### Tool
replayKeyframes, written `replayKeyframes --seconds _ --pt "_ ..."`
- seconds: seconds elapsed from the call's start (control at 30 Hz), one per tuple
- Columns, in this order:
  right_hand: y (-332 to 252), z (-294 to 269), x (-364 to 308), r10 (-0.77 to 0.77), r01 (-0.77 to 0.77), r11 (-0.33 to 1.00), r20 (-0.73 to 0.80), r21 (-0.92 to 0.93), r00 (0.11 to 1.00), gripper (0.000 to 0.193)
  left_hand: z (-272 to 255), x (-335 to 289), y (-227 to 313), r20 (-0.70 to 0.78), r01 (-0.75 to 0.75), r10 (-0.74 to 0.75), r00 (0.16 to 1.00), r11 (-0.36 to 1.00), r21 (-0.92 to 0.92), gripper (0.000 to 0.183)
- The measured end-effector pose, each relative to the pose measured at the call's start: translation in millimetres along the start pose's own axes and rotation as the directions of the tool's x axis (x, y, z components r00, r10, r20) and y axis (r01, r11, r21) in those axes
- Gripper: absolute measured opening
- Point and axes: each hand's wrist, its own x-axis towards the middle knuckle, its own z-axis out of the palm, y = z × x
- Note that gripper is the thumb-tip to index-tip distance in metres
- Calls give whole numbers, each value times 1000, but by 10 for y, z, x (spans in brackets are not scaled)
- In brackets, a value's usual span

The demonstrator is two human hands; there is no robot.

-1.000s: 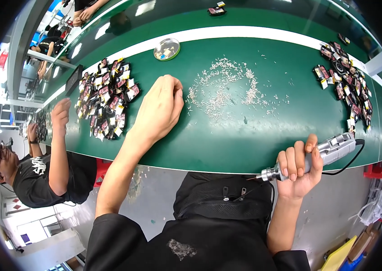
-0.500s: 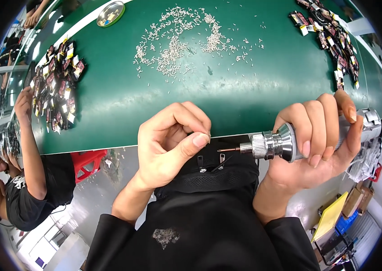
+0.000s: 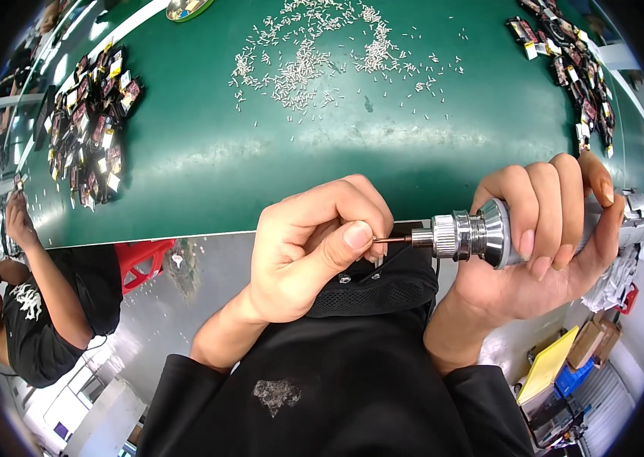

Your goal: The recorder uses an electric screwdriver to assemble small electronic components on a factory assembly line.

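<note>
My right hand [image 3: 539, 236] is wrapped round a silver electric screwdriver [image 3: 497, 232], which lies level and points left. Its thin copper-coloured bit [image 3: 394, 240] reaches the fingertips of my left hand [image 3: 314, 251]. There, thumb and forefinger are pinched together at the end of the bit. Whatever tiny piece they may hold is hidden by the fingers. Both hands are raised in front of the table's near edge, above a black zipped waist pouch [image 3: 367, 297]. Beyond them, many small silver screw-like pieces [image 3: 303, 68] lie scattered on the green table [image 3: 207, 167].
Heaps of small black parts with white and yellow tags [image 3: 89, 126] lie at the table's left, and similar parts [image 3: 581, 91] at its right. A round dish [image 3: 187, 7] sits at the far edge. Another person [image 3: 47, 305] and a red stool [image 3: 143, 263] are at left.
My left hand has moved right, so its pinched fingertips now meet the screwdriver bit. The screwdriver has shifted slightly right and up. The view has shifted a little.
</note>
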Motion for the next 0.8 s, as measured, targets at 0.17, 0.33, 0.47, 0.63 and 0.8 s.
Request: replayKeyframes --seconds 0.17,0.33,0.47,0.63,0.8 --pt "-20 -2 11 10 -10 1000 -11 27 1000 13 -8 5 -12 13 -29 29 1000 999 17 23" --pt "-15 -12 -20 25 -25 1000 17 6 1000 14 -20 0 -7 7 -23 23 1000 997 72 23" --pt "-46 -4 -37 29 -23 997 83 -76 996 14 -41 1 28 37 -111 105 994 928 356 18" --pt "-64 -101 -13 31 -10 980 107 -197 994 15 -28 47 -11 120 -241 213 970 753 612 10" --pt "-72 -179 49 -1 7 994 56 -110 998 15 -75 137 12 160 -246 187 969 752 612 9"
